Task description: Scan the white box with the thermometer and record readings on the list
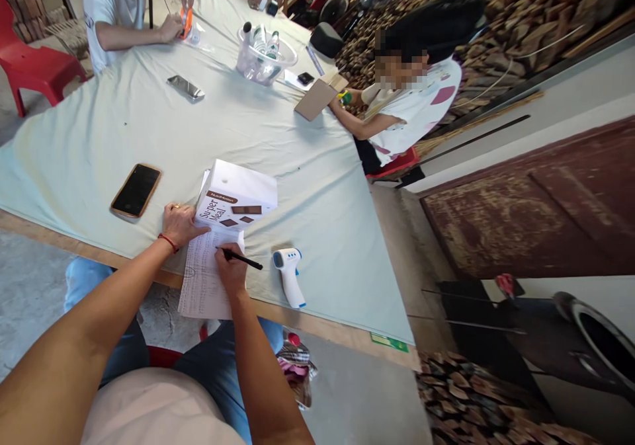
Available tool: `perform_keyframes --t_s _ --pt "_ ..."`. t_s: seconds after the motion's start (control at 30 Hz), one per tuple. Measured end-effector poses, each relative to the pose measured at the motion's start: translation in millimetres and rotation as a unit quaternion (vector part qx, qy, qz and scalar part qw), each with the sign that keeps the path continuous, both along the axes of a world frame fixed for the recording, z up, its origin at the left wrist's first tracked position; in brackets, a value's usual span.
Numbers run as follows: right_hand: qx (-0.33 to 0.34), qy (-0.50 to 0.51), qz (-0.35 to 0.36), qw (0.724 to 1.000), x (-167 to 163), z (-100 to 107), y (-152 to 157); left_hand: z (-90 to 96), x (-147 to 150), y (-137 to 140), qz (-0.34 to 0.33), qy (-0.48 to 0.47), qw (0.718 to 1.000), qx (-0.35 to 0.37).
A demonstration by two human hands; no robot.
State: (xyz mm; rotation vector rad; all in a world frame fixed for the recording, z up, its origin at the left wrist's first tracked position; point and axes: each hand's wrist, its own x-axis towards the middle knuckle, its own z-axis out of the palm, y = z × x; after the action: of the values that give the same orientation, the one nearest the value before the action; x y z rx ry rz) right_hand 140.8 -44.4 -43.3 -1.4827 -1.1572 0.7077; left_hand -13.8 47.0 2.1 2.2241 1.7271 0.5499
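Observation:
My right hand is closed around a black pen, its tip side against a sheet of paper covered with rows of handwriting. The sheet hangs a little over the table's near edge. At the top of the sheet is a white box with brown "Super Meal" print and pictures of bars. My left hand grips the box's lower left corner, thumb along its near edge; the other fingers are partly hidden. A white and blue infrared thermometer lies right of my right hand, and a smartphone left of my left hand.
A cloth-covered table spreads before me. On it are a clear plastic basket with bottles and a silver object. One person handles an orange item at far left; another holds a brown board at right. A red chair stands left.

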Motion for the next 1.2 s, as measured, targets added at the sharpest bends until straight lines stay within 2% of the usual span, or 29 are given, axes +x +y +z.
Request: perform_keyframes --t_s 0.17,0.5,0.67,0.8,0.9,1.0,1.1,1.2 --pt "-0.002 0.008 -0.035 0.999 0.3 -3.2 -0.2 1.9 0.1 -0.4 0.001 -0.011 1.0 -0.001" --pt "-0.007 -0.006 -0.035 0.999 0.9 -5.8 1.5 -0.5 0.5 0.8 0.007 -0.026 1.0 0.001" --pt "0.069 -0.036 -0.071 0.994 1.0 18.7 -5.3 -5.4 -2.6 5.9 0.064 -0.09 0.994 -0.007" --pt "0.091 -0.148 -0.041 0.984 15.8 47.0 -16.5 -8.0 -6.0 9.9 -0.009 -0.126 0.992 -0.024" --pt "0.034 -0.267 -0.037 0.962 33.5 51.2 -23.2 -6.7 -7.1 11.9 -0.041 -0.111 0.992 -0.044" --pt "-0.082 -0.362 -0.048 0.927 46.9 41.3 -27.4 -4.6 -7.5 13.4 -0.04 -0.104 0.992 -0.055" --pt "-0.18 -0.396 -0.05 0.899 50.7 30.9 -29.8 -3.4 -8.6 14.1 -0.034 -0.108 0.992 -0.046" --pt "-0.215 -0.385 -0.054 0.896 49.0 26.9 -31.2 -3.2 -11.4 14.0 -0.041 -0.114 0.992 -0.042"
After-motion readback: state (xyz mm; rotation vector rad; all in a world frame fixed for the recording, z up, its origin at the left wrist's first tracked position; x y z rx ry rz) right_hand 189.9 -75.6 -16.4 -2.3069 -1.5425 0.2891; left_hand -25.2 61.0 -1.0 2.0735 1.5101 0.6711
